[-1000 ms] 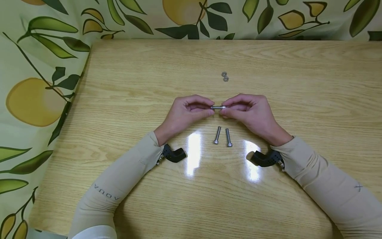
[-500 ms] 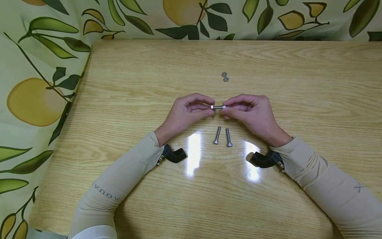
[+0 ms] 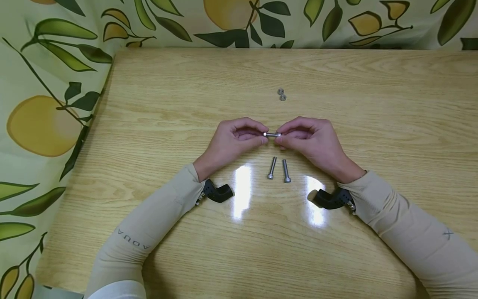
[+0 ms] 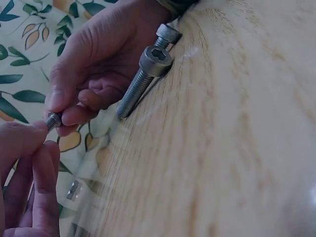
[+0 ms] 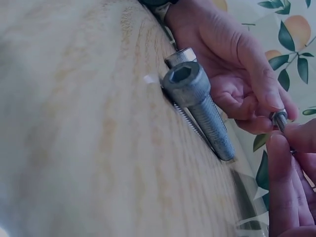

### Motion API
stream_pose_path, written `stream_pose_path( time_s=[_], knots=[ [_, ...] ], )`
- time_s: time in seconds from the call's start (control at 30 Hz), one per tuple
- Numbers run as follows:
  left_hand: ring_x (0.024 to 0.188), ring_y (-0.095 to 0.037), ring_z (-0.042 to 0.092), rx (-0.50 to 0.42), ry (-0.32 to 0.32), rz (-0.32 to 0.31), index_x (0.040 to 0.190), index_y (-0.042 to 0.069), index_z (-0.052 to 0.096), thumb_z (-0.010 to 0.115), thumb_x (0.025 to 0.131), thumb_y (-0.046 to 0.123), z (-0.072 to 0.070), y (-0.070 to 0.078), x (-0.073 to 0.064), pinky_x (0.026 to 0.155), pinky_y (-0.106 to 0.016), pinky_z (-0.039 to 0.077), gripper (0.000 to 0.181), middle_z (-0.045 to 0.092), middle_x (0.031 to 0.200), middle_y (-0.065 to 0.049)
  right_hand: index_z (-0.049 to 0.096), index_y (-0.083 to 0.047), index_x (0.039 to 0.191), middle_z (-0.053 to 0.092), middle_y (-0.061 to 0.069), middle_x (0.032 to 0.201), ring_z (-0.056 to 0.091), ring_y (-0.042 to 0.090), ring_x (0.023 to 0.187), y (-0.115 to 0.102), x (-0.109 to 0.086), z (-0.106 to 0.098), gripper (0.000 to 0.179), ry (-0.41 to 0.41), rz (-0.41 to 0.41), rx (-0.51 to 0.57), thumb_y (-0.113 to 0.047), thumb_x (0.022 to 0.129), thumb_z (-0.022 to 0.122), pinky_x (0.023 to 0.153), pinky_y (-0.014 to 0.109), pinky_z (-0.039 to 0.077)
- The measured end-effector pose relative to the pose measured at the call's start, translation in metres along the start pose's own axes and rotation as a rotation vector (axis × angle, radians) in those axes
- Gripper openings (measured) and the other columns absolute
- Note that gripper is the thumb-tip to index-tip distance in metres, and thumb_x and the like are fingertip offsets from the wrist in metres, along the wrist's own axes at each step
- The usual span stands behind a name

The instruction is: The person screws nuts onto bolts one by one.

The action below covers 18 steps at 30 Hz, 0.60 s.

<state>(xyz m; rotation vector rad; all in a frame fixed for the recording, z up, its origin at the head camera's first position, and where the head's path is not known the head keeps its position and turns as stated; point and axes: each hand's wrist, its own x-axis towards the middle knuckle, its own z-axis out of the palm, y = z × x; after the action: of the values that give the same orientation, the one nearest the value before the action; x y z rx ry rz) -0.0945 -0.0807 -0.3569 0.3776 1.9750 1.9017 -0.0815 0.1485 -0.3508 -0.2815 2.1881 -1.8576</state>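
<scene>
In the head view a metal bolt [image 3: 273,135] lies level between the two hands, above the table. My left hand [image 3: 239,135] pinches its left end between thumb and fingers, where a small hex nut [image 5: 276,116] sits on the thread. From the other side my right hand [image 3: 311,135] pinches the bolt's head end, mostly covered by its fingertips. Just in front of the hands lie two socket-head bolts, a left one [image 3: 272,168] and a right one [image 3: 286,171], heads toward the person. Two loose nuts [image 3: 281,94] lie side by side beyond the hands.
The wood-grain table [image 3: 168,91] reaches back to a curtain [image 3: 160,20] with a fruit and leaf print, which also hangs along the left side. Black wrist mounts [image 3: 218,193] stick out inward below both hands. Bright light reflections show on the tabletop.
Both hands stay in place with the bolt between them. The right fingers shift slightly right, then back left. The nut's end catches the light differently from a second ago.
</scene>
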Motion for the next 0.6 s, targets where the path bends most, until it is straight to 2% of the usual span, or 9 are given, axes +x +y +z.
stream_pose_path(
  time_s=[0.13,0.2,0.3,0.4,0.5,0.6],
  knots=[
    [0.1,-0.018,0.07,-0.022,-0.003,0.005,0.109,0.002,0.068,0.076,0.083,0.006,-0.0003,0.0,-0.0002,0.093,-0.029,0.057,0.028,0.068,0.114,-0.014,0.071,-0.002,0.106,0.078,0.0,0.09,0.076,0.018,0.085,0.0002,0.0009,-0.001,0.027,-0.012,0.001,0.002,-0.019,0.086,0.075,0.076,0.026,0.06],
    [0.1,-0.017,0.07,-0.003,-0.009,0.001,0.113,0.004,0.067,0.075,0.084,0.009,-0.0005,0.0,0.0002,0.092,-0.028,0.058,0.03,0.068,0.116,-0.012,0.071,0.0,0.106,0.078,0.0,0.09,0.076,0.017,0.085,0.0003,0.0013,-0.0016,0.027,-0.012,0.005,0.021,-0.017,0.085,0.075,0.077,0.025,0.06],
    [0.095,-0.017,0.071,0.038,-0.009,-0.008,0.116,0.006,0.066,0.07,0.09,0.018,-0.0004,0.0001,0.0008,0.084,-0.03,0.059,0.028,0.071,0.109,-0.011,0.072,0.001,0.104,0.078,0.0,0.089,0.076,0.016,0.084,0.0002,0.0015,-0.0023,0.026,-0.009,0.008,0.037,-0.017,0.085,0.076,0.076,0.024,0.06],
    [0.085,-0.018,0.071,0.081,-0.004,-0.014,0.113,0.008,0.067,0.066,0.094,0.024,-0.0001,0.0,0.0011,0.076,-0.031,0.06,0.025,0.073,0.098,-0.011,0.071,0.001,0.104,0.078,0.001,0.089,0.076,0.015,0.085,0.0001,0.0013,-0.0027,0.026,-0.009,0.01,0.04,-0.017,0.085,0.076,0.076,0.023,0.06],
    [0.089,-0.017,0.071,0.066,-0.005,-0.011,0.11,0.007,0.068,0.07,0.09,0.019,0.0001,0.0001,0.0009,0.081,-0.03,0.06,0.023,0.072,0.102,-0.01,0.072,0.0,0.104,0.078,0.002,0.09,0.075,0.016,0.085,0.0,0.0009,-0.0028,0.026,-0.01,0.014,0.048,-0.017,0.085,0.076,0.076,0.023,0.06],
    [0.099,-0.015,0.069,0.053,-0.004,-0.002,0.115,0.007,0.066,0.074,0.086,0.016,0.0002,-0.0003,0.0006,0.089,-0.026,0.058,0.032,0.069,0.114,-0.007,0.072,0.0,0.104,0.078,0.003,0.09,0.076,0.017,0.085,0.0001,0.0008,-0.0025,0.026,-0.011,0.017,0.065,-0.017,0.084,0.076,0.076,0.023,0.06]
  ],
)
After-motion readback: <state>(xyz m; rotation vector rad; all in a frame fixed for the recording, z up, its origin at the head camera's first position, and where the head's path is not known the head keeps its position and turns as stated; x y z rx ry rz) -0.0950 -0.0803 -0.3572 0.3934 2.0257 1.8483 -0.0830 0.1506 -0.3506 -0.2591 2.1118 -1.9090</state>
